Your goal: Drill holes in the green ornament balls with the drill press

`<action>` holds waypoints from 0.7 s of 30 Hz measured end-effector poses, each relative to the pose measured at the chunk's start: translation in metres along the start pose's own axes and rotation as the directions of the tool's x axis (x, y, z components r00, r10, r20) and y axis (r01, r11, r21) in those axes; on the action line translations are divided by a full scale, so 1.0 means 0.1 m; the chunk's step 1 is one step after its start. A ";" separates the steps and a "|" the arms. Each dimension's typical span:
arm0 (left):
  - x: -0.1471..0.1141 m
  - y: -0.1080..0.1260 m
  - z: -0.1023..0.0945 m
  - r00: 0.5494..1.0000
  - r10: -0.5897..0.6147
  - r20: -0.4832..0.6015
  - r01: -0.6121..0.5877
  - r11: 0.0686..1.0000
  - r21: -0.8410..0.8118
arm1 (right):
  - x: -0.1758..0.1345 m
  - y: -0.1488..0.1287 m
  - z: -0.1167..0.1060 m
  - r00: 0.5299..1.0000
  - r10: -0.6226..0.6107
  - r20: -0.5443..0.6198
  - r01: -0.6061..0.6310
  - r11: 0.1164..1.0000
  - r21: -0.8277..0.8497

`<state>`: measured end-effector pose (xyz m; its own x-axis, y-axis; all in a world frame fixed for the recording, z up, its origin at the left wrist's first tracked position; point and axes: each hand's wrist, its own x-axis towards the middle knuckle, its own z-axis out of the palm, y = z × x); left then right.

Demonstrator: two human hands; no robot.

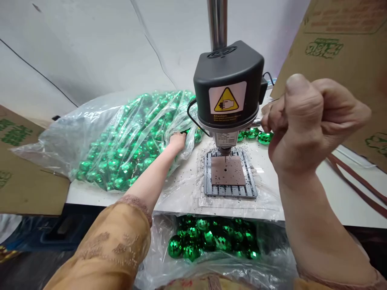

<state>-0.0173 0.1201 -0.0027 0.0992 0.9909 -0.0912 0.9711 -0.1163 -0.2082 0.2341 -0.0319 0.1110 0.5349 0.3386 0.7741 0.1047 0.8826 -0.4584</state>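
My left hand (177, 141) reaches into the open end of a clear plastic bag (102, 117) full of shiny green faceted balls (111, 167). Its fingers are hidden by the hand's back and the plastic, so their grip does not show. On the right, my right hand (302, 125) is closed in a fist around the feed lever (256, 122) of a black bench drill press (228, 80). The drill bit hangs over a brown square board (228, 171) with a dark hole in it. That board lies on the slotted grey base plate (252, 189).
Dark shavings litter the base and white table (181, 197). Loose green balls (265, 137) lie behind the press. More green balls (208, 237) sit in plastic below the table edge. Cardboard boxes (350, 24) flank both sides; a brown strap (359, 181) lies right.
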 end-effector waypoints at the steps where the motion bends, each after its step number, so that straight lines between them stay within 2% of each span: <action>1: -0.01 -0.01 0.00 1.000 0.001 -0.008 -0.001 1.000 0.000 | 0.00 0.00 0.00 1.000 0.001 0.000 -0.001 1.000 -0.002; 8: -0.21 -0.15 -0.14 0.992 0.073 -0.104 -0.082 0.993 -0.083 | -0.02 0.05 -0.01 0.999 -0.028 0.016 0.028 0.999 0.019; 10: -0.34 -0.16 -0.18 0.971 0.114 -0.211 -0.166 0.954 -0.249 | -0.02 0.06 -0.01 1.000 -0.026 0.005 0.026 0.999 0.019; 11: -0.41 -0.15 -0.19 0.952 0.120 -0.282 -0.224 0.900 -0.375 | -0.02 0.06 -0.01 1.000 -0.016 0.002 0.016 1.000 0.011; 12: -0.50 -0.12 -0.20 0.933 0.110 -0.343 -0.285 0.808 -0.516 | -0.02 0.06 -0.01 1.000 -0.012 0.000 0.012 1.000 0.006; 13: -0.60 -0.08 -0.19 0.924 0.095 -0.369 -0.332 0.679 -0.655 | -0.02 0.06 -0.01 1.000 -0.014 -0.002 0.014 1.000 0.006; 15: -0.82 0.06 -0.16 0.949 0.110 -0.296 -0.316 0.346 -0.883 | -0.02 0.08 -0.01 1.000 -0.029 -0.005 0.029 1.000 0.010; 17: -1.02 0.23 -0.09 0.970 0.201 -0.138 -0.143 0.009 -0.990 | -0.02 0.10 -0.02 0.999 -0.038 -0.007 0.038 0.999 0.003; 18: -1.11 0.31 -0.05 0.966 0.248 -0.068 -0.039 -0.120 -0.992 | -0.02 0.10 -0.02 0.999 -0.031 -0.007 0.031 0.999 -0.006; 20: -1.24 0.46 0.05 0.954 0.298 0.019 0.107 -0.281 -0.954 | -0.02 0.11 -0.03 1.000 -0.019 0.002 0.019 1.000 -0.015; 21: -1.28 0.52 0.11 0.951 0.306 0.041 0.141 -0.312 -0.940 | -0.03 0.11 -0.03 1.000 -0.018 0.009 0.019 1.000 -0.012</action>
<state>0.0182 -0.0138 -0.0122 0.3822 0.9043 -0.1904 -0.0848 0.2395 0.9672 0.2366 -0.0241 0.1025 0.5252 0.3253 0.7863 0.1245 0.8847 -0.4491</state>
